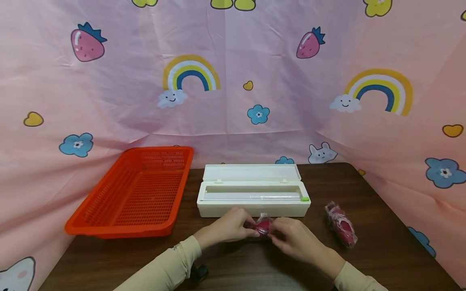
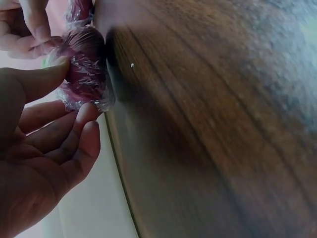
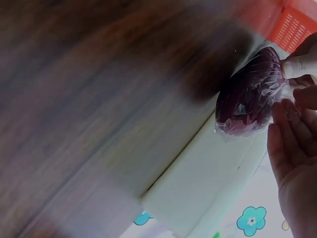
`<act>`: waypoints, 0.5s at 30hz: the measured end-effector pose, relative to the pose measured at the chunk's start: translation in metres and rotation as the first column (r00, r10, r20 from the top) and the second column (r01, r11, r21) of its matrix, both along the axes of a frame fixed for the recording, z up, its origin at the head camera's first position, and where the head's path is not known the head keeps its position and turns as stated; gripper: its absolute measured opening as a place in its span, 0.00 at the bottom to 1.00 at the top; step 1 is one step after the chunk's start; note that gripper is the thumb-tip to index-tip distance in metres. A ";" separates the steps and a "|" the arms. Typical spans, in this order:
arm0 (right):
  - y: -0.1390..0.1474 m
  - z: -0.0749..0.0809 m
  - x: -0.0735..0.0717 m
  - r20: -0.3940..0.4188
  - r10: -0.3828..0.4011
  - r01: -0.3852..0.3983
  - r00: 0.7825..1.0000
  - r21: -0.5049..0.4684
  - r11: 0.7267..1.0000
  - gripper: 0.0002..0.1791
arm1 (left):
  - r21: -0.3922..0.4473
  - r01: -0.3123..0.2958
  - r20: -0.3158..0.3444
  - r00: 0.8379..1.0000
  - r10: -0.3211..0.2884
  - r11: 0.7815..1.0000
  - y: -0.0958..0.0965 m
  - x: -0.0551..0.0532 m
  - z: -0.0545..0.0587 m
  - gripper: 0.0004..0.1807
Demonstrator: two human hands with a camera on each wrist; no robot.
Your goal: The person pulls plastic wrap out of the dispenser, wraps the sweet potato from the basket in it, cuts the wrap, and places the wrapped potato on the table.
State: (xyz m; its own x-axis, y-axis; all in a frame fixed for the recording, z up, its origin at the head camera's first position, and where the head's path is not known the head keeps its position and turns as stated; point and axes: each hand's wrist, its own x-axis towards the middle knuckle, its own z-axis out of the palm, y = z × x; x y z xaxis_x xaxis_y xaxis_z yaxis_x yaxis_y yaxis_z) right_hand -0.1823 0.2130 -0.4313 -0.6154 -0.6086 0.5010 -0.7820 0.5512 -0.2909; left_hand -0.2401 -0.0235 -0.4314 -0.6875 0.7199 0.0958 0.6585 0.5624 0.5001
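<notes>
A purple-red oval thing like a sweet potato (image 3: 247,94), wrapped in wrinkled cling film, is held between both hands just in front of the white box. My left hand (image 1: 233,226) grips one end, its thumb (image 2: 47,77) on one side and its fingers at the other. My right hand (image 1: 295,238) is at the opposite end, where its thumb and fingertips pinch the film in the left wrist view. Loose film (image 1: 263,216) stands up at the far side of the bundle. Part of the bundle is hidden behind the fingers.
The white cling film box (image 1: 255,209) stands with its lid (image 1: 251,173) up, a roll inside and a green slider at its right end. To the left is a red basket (image 1: 171,218). Another film-wrapped purple-red piece (image 1: 341,225) lies at the right. Behind hangs a patterned cloth.
</notes>
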 end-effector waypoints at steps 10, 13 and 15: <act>-0.006 -0.005 -0.004 -0.059 0.071 -0.071 0.996 0.004 0.997 0.09 | -0.009 0.016 0.022 1.000 -0.015 1.000 -0.005 -0.001 -0.003 0.12; -0.007 -0.005 -0.005 -0.054 0.082 -0.082 0.995 0.007 0.997 0.09 | -0.002 0.011 0.038 0.999 -0.011 1.000 -0.007 -0.002 -0.004 0.12; -0.006 -0.004 -0.006 -0.047 0.086 -0.085 0.995 0.010 0.996 0.09 | 0.000 0.007 0.044 0.999 -0.007 1.000 -0.008 -0.003 -0.004 0.13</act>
State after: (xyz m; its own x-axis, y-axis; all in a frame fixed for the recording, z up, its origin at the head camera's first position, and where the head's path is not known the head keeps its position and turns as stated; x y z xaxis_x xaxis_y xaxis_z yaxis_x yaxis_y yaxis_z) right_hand -0.1882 0.2065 -0.4356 -0.5366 -0.6621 0.5231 -0.8392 0.4839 -0.2484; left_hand -0.2429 -0.0311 -0.4350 -0.6857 0.7249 0.0658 0.6401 0.5575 0.5286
